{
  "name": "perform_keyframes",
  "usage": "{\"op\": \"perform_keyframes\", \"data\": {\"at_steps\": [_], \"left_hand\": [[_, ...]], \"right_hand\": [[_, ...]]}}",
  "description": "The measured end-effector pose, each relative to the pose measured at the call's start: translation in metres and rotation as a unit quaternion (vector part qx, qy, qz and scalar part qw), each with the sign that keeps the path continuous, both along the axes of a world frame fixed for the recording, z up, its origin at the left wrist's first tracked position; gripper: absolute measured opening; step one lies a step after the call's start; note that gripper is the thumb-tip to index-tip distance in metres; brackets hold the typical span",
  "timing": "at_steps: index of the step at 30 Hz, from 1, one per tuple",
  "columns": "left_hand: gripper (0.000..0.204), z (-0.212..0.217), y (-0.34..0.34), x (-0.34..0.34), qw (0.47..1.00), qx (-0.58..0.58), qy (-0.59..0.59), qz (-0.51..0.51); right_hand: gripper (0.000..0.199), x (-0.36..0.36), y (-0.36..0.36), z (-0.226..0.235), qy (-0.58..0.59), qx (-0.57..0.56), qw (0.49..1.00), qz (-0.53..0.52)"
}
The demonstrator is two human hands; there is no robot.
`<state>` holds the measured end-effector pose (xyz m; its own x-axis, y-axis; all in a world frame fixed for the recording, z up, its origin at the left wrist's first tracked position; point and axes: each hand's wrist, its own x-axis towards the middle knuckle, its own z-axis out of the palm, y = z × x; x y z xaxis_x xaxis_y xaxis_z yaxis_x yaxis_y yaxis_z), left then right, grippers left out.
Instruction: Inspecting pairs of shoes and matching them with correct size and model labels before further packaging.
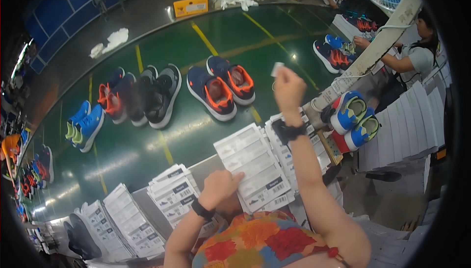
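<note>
My right hand (289,90) is raised over the green belt, pinching a small white label (277,69) between its fingertips. Down by the belt's near edge, my left hand (222,187) grips the left side of a stack of printed label sheets (254,162), its thumb lying on top. The fingers under the stack are hidden. A pair of navy sneakers with orange linings (216,96) stands on the belt left of my right hand. Farther left are black sneakers (164,96), another navy and orange pair (116,99) and blue sneakers (89,125).
More label stacks (135,224) line the near ledge. Right of me, a slanted post (363,62) rises beside blue, white and red shoes (354,123) and white stacks (405,126). A co-worker (417,57) handles shoes at the far right. An orange box (190,7) lies beyond the belt.
</note>
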<state>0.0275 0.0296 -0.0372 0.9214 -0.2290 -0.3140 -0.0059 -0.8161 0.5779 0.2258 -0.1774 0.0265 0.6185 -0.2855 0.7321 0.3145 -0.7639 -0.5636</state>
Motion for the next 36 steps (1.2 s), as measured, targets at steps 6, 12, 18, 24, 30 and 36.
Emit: {"op": "perform_keyframes", "data": {"at_steps": [6, 12, 18, 24, 30, 36], "left_hand": [[0.03, 0.078, 0.05, -0.029, 0.99, -0.109, -0.069, -0.064], [0.071, 0.189, 0.131, -0.119, 0.842, -0.071, -0.479, 0.239], [0.067, 0.164, 0.163, -0.145, 0.892, -0.194, -0.346, 0.217], [0.064, 0.145, 0.196, -0.18, 0.896, -0.277, -0.239, 0.251], [0.061, 0.13, 0.224, -0.224, 0.872, -0.357, -0.152, 0.299], [0.057, 0.112, 0.227, -0.232, 0.832, -0.46, -0.061, 0.303]], "right_hand": [[0.044, 0.06, 0.07, -0.083, 0.2, -0.173, 0.944, 0.196], [0.066, 0.014, 0.031, -0.053, 0.192, -0.158, 0.933, 0.261], [0.048, -0.02, 0.045, 0.003, 0.182, -0.081, 0.932, 0.304], [0.043, -0.034, 0.057, 0.005, 0.166, -0.073, 0.913, 0.366], [0.048, -0.03, 0.112, -0.001, 0.242, -0.171, 0.844, 0.446], [0.065, -0.006, 0.218, -0.049, 0.192, -0.32, 0.807, 0.458]]}}
